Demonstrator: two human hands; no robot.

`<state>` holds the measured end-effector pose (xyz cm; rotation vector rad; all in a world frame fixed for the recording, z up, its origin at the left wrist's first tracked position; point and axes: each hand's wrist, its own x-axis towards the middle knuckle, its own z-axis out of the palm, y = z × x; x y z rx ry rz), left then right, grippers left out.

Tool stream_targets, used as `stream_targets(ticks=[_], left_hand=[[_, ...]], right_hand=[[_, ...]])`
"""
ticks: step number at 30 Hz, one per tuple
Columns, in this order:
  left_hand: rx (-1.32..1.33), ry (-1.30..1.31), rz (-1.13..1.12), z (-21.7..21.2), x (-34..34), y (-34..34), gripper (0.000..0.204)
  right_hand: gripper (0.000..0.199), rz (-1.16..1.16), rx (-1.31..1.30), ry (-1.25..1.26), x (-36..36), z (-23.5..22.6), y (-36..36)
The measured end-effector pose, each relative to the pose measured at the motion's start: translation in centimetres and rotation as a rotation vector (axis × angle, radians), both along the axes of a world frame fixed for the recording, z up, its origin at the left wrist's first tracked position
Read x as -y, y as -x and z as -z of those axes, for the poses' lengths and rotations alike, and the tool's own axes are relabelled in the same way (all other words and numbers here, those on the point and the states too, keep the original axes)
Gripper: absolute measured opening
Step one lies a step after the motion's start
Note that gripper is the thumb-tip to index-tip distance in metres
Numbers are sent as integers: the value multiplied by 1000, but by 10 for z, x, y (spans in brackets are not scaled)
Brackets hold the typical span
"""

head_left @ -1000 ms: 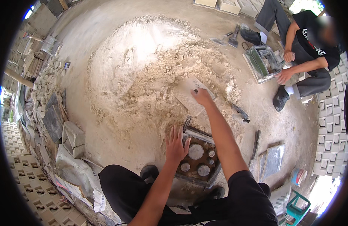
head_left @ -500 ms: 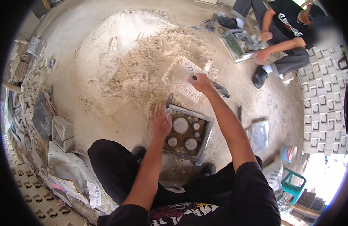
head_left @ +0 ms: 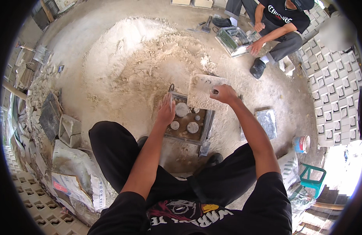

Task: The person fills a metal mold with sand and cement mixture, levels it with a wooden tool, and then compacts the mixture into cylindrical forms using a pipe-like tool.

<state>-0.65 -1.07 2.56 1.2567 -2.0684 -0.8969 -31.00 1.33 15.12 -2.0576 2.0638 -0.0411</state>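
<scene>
My right hand [head_left: 225, 94] grips the handle of a flat rectangular float [head_left: 202, 89] coated in pale powder. The float covers the far right corner of a square metal mould frame [head_left: 209, 122] on the floor between my feet. My left hand [head_left: 166, 111] lies flat along the frame's left side, fingers stretched out and holding nothing. Inside the frame, brown material surrounds several round pale discs of different sizes, among them a large disc [head_left: 182, 110] and a nearer disc [head_left: 192, 127]. A loop handle [head_left: 172, 87] sticks up at the frame's far left corner.
A broad heap of pale powder [head_left: 126, 51] spreads beyond the frame. At far right a seated co-worker [head_left: 283, 29] handles another mould box [head_left: 232, 41]. A grey slab [head_left: 266, 122], a bucket [head_left: 301, 144] and a green stool [head_left: 312, 178] stand right; concrete blocks [head_left: 70, 131] and sacks [head_left: 77, 168] lie left.
My right hand has brought the float right and nearer, from the powder heap to over the frame's far right corner. My left hand stays on the frame's left side. The whole view has shifted.
</scene>
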Motion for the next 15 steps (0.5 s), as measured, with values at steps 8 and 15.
stream_targets(ticks=[8, 15], left_hand=[[-427, -354, -17, 23, 31, 6, 69], [-191, -499, 45, -25, 12, 13, 64]], right_hand=[[36, -476, -392, 124, 32, -11, 3], [10, -664, -533, 248, 30, -7, -35]])
